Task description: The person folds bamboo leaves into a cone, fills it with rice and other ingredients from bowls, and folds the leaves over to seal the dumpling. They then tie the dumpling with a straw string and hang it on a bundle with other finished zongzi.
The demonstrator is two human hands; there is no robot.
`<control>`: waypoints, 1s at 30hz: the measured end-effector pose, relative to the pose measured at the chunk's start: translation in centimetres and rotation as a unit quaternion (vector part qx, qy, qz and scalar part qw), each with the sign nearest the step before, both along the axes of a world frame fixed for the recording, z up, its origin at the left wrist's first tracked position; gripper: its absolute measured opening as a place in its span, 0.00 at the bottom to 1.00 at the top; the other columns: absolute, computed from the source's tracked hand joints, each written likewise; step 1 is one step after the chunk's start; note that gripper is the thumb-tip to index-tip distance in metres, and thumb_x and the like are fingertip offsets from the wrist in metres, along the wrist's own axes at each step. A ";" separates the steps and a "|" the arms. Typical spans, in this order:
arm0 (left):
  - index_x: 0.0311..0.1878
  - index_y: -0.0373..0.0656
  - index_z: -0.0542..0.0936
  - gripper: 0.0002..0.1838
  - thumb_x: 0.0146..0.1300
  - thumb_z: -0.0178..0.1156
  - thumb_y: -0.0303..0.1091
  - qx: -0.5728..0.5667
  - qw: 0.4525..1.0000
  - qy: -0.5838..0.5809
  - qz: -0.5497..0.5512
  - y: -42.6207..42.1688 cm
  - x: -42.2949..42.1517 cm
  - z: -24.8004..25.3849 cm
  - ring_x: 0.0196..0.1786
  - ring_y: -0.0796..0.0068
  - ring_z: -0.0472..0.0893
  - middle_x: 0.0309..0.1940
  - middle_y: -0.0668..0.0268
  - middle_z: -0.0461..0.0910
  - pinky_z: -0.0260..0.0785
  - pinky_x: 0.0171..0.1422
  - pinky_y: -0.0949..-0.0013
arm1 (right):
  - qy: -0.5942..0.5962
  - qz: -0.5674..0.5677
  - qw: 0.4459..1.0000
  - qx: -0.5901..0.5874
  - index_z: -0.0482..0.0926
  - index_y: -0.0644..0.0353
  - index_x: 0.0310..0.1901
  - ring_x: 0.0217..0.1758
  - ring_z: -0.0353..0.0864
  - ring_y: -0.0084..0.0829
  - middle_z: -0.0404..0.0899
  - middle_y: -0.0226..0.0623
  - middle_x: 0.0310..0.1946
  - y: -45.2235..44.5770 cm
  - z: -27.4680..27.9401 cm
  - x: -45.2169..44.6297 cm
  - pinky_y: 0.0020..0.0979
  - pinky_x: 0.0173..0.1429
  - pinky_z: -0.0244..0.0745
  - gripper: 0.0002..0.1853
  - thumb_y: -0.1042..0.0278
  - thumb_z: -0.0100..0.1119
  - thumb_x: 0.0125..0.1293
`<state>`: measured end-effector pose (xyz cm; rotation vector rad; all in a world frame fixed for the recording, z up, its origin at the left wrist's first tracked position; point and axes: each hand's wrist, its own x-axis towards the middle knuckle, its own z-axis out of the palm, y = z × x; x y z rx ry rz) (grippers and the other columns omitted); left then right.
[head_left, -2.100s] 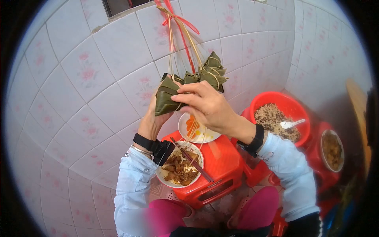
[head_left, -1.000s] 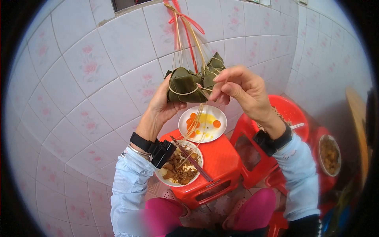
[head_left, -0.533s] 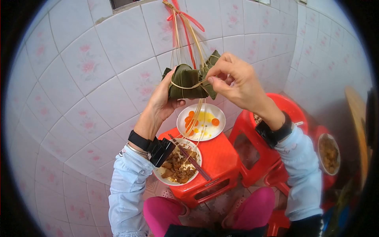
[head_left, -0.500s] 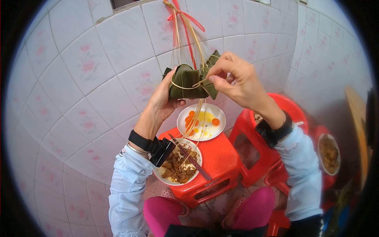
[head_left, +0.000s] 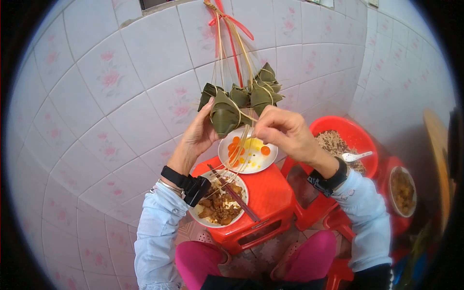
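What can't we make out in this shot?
Head view:
Inside of the held leaf parcel: hidden by its wrapping.
Left hand: some fingers hidden behind that parcel.
Red ribbon: upper end cut off by top edge.
Food in far-right bowl: too small to identify.

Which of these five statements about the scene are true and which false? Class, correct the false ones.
1. The left hand holds a leaf-wrapped parcel. True.
2. The right hand holds the chopsticks. False: it grips a pale strip tied round the parcel.
3. The chopsticks lie across the bowl of browned food. True.
4. The white spoon lies in that bowl. False: it is in the red basin.
5. The other parcels lie on the floor. False: they hang by strings before the tiled wall.
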<state>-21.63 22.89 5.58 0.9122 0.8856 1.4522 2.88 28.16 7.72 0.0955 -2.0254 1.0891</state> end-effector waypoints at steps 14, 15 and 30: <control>0.64 0.35 0.65 0.32 0.70 0.44 0.54 0.152 0.978 -0.003 -0.144 -1.3 3.5 3.4 0.56 0.54 0.78 0.57 0.48 0.73 0.83 0.46 0.60 | 0.023 0.045 0.995 -0.087 0.77 0.61 0.37 0.36 0.76 0.18 0.76 0.27 0.32 0.9 3.6 1.8 0.21 0.36 0.77 0.05 0.70 0.58 0.66; 0.64 0.34 0.64 0.33 0.70 0.44 0.55 0.144 0.976 -0.050 -0.156 -1.3 3.4 3.4 0.56 0.54 0.78 0.57 0.48 0.73 0.83 0.45 0.61 | 0.022 0.045 0.995 -0.086 0.77 0.61 0.37 0.36 0.76 0.18 0.76 0.27 0.32 1.0 3.7 1.9 0.21 0.36 0.77 0.05 0.70 0.58 0.66; 0.55 0.42 0.73 0.27 0.67 0.44 0.55 0.065 0.985 -0.158 -0.029 -1.2 2.7 0.9 0.56 0.57 0.77 0.51 0.57 0.77 0.83 0.41 0.60 | 0.025 -0.022 0.946 0.323 0.77 0.60 0.33 0.33 0.73 0.34 0.71 0.36 0.28 -2.9 -1.7 -2.1 0.33 0.36 0.70 0.07 0.69 0.64 0.58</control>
